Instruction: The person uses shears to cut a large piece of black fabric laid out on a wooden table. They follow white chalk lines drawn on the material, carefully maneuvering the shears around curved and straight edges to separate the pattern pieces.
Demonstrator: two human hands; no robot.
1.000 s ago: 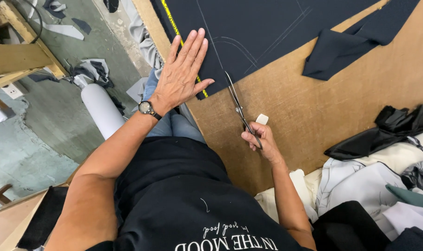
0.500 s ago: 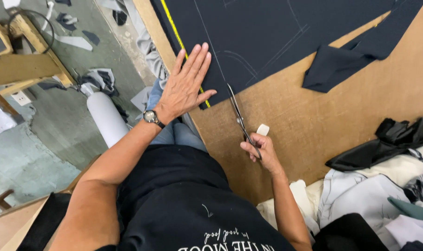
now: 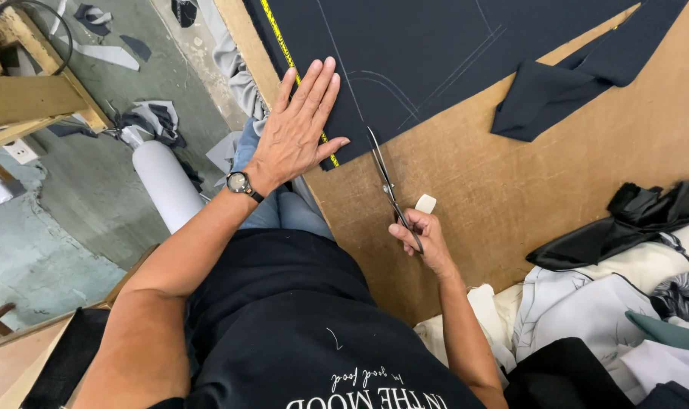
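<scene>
We have the dark navy cloth (image 3: 435, 53) spread flat across the upper middle of the frame, marked with pale chalk lines (image 3: 405, 87), one of them a curve near its lower edge. Our scissors (image 3: 386, 182) sit at that lower edge in the centre of the frame, blades reaching up onto the cloth just below the curved line. As far as we can judge, the cut along these marks has barely begun: the chalked outline above the blades looks whole, and most of the marked length is still to be cut.

Our right hand (image 3: 424, 238) is closed around the scissor handles, lower centre, with a small white piece of chalk (image 3: 425, 203) lying just beside the knuckles. Our left hand (image 3: 299, 125) lies flat on the cloth, fingers stretched out and close together, thumb splayed toward the blades, pressing the cloth down. A wristwatch (image 3: 238, 182) is on that wrist. A yellow tape measure (image 3: 284, 49) runs along the cloth's left edge, passing under the palm.

The brown tabletop (image 3: 511, 197) carries it all. A loose strip of the same dark cloth (image 3: 556, 91) lies at upper right, already separate from the main piece. Black and white fabrics (image 3: 625, 257) are piled at lower right, and scraps (image 3: 144, 117) litter the green floor (image 3: 79, 197) at left.
</scene>
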